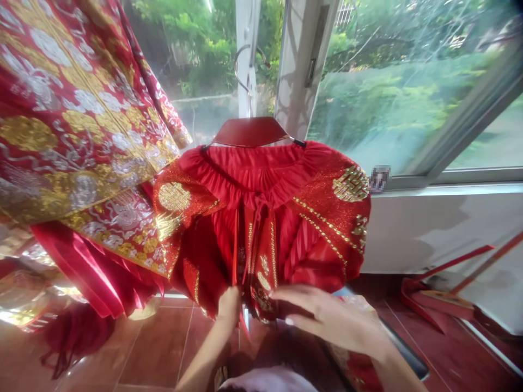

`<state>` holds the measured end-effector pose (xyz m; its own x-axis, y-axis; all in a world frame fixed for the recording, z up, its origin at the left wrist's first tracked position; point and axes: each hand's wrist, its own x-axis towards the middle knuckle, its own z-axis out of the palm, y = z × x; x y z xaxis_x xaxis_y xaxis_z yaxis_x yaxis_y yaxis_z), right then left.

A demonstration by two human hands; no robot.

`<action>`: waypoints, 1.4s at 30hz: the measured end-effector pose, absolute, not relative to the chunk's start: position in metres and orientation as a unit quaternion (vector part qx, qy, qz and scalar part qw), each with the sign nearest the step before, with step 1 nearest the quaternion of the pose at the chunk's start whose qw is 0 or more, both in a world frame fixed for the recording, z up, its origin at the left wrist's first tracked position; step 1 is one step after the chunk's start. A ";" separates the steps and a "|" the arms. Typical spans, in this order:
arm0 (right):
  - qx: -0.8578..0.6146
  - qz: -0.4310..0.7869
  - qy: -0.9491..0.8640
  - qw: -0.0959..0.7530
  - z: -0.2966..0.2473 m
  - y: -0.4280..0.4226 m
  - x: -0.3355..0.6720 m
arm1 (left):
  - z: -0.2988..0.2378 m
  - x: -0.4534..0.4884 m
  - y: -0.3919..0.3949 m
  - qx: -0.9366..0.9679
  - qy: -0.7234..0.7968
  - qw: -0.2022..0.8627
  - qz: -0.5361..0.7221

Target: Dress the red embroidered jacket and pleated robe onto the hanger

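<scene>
A red garment [261, 188] with gold embroidery and gold beaded lines hangs in front of me from a clip hanger [251, 132] with a metal hook. Its gathered top edge is held by dark clips at both sides. Low at the front, my left hand [229, 306] is closed around a thin red ribbon [235, 245] that runs down the middle. My right hand [327, 317] has its fingers stretched out, the tips at the lower part of a gold-trimmed front panel [265, 272]. Whether they touch it I cannot tell.
Another red garment [81, 109] with heavy gold and silver embroidery hangs at the left, close to the first. Behind stand sliding windows [392, 109] with a white ledge. A red-handled dustpan [441, 302] rests against the wall at right. Red tiles [153, 343] cover the floor.
</scene>
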<state>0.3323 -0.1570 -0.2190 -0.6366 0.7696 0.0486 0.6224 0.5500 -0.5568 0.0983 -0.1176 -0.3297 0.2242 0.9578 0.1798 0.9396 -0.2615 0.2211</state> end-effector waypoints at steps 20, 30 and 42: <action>-0.246 -0.182 -0.877 0.370 -0.175 -0.090 0.292 | -0.172 0.079 -0.094 0.882 0.299 -0.263 0.251; -0.257 -0.161 -0.886 0.352 -0.257 -0.148 0.271 | -0.201 0.059 -0.107 0.905 0.273 -0.253 0.205; -0.253 0.256 -0.924 0.130 -0.343 -0.184 0.275 | -0.201 0.059 -0.089 0.914 0.299 -0.203 0.182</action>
<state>0.2750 -0.1837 -0.3431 -0.8378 0.5346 0.1111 0.4013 0.7409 -0.5386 0.0593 -0.0887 -0.2009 0.7551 0.4721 0.4549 0.6203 -0.7391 -0.2626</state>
